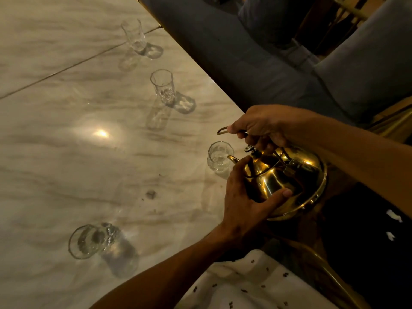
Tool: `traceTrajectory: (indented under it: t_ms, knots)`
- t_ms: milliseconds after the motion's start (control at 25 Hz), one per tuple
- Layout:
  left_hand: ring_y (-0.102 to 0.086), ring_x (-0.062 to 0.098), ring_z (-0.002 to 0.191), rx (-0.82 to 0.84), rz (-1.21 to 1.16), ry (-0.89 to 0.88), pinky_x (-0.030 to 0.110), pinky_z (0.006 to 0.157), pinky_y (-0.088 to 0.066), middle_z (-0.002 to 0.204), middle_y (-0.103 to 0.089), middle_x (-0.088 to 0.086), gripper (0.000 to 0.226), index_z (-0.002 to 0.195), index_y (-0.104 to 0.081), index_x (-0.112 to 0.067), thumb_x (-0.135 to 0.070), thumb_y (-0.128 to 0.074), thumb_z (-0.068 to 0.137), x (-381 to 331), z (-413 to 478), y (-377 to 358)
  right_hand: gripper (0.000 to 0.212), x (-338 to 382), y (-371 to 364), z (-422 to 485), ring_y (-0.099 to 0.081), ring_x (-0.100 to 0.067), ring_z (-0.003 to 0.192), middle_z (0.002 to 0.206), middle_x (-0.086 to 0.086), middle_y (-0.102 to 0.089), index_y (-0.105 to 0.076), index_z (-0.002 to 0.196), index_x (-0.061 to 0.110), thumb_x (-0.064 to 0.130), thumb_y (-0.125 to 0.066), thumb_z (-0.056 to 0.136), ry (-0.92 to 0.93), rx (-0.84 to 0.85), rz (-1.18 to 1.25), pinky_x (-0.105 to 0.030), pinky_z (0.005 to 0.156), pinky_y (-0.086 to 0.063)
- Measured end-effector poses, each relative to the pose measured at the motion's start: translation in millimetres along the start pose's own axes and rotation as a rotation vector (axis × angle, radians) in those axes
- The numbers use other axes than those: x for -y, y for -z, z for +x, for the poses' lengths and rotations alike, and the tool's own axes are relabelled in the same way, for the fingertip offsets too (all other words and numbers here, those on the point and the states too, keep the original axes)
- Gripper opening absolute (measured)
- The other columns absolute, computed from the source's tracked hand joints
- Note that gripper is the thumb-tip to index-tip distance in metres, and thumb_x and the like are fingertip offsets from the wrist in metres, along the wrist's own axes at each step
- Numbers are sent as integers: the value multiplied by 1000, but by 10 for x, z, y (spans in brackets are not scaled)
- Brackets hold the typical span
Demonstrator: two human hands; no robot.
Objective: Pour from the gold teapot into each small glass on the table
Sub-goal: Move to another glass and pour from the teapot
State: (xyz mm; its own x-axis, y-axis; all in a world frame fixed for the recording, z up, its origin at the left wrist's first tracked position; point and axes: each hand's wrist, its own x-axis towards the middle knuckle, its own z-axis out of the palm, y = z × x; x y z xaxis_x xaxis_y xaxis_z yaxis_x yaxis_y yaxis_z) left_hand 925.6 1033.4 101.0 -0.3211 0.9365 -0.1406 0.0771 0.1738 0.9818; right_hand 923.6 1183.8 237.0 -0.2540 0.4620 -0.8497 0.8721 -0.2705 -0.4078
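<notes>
The gold teapot (287, 175) hangs tilted over the table's right edge, its spout tip over the rim of a small glass (219, 158) that holds clear liquid. My right hand (258, 128) grips the teapot's thin top handle from above. My left hand (245, 197) cups the pot's body, thumb across its side and fingers near the spout base. Three other small glasses stand on the marble table (66, 130): a near one (89, 240) at lower left, a middle one (162, 86), and a far one (133, 36).
The table edge runs diagonally from top centre to lower right. Blue-grey cushioned seating (245, 52) lies beyond it. A seam (78, 63) crosses the tabletop at upper left. My white patterned garment (245, 284) fills the bottom.
</notes>
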Motion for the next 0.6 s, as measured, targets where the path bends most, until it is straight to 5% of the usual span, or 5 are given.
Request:
traceTrajectory:
  t_ms: [240, 360, 600]
  knots:
    - [-57, 15, 127, -7, -8, 3, 41, 99, -57, 141, -52, -9, 86, 130, -27, -65, -81, -73, 60, 12, 9, 14, 33, 26, -45, -29, -25, -7, 38, 47, 4, -36, -49, 66, 15, 32, -48, 94, 22, -46, -48, -18, 37, -23]
    - [-57, 14, 126, -9, -2, -5, 40, 98, -58, 141, -52, -7, 84, 133, -30, -60, -71, -77, 63, 43, 21, 27, 32, 34, -57, -32, -26, -7, 37, 50, 3, -37, -49, 67, 15, 31, -48, 94, 18, -48, -53, -18, 37, -24]
    - [-55, 9, 126, 2, 21, -14, 26, 98, -54, 140, -53, -9, 87, 135, -30, -55, -71, -75, 63, 73, 36, 38, 32, 38, -51, -38, -25, -7, 40, 52, 3, -36, -49, 68, 14, 31, -47, 94, 19, -41, -43, -20, 40, -23]
